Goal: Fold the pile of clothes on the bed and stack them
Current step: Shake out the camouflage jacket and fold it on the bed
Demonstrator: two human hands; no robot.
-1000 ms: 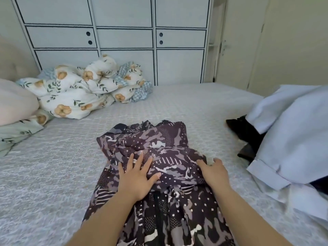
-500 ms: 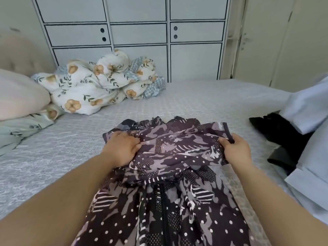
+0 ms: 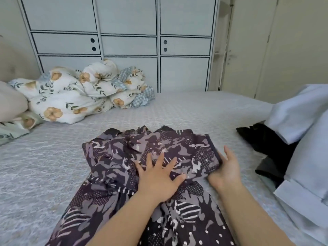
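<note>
While the left hand lies flat with its fingers spread on the patterned garment, the right hand rests at that garment's right edge, palm turned inward and fingers straight against the dark hem, its thumb hidden under the fabric so I cannot tell whether it pinches the cloth. The garment is a dark purple and grey piece printed with camouflage shapes, dots and stripes; its far part is doubled over into a rough rectangle under both hands, and the rest runs toward the person and off the bottom of the view. It lies in the middle of the bed, which is covered with a pale grey textured spread.

To the right, well apart from the garment, sits the pile of clothes: a light blue shirt with a cuffed sleeve lies over a black garment. At the far left corner of the bed a bunched floral duvet with orange flowers and a blue checked lining lies beside a beige pillow. Behind the bed stands a white wardrobe with dark-lined panels and 4 round holes, and a cream door stands to its right.
</note>
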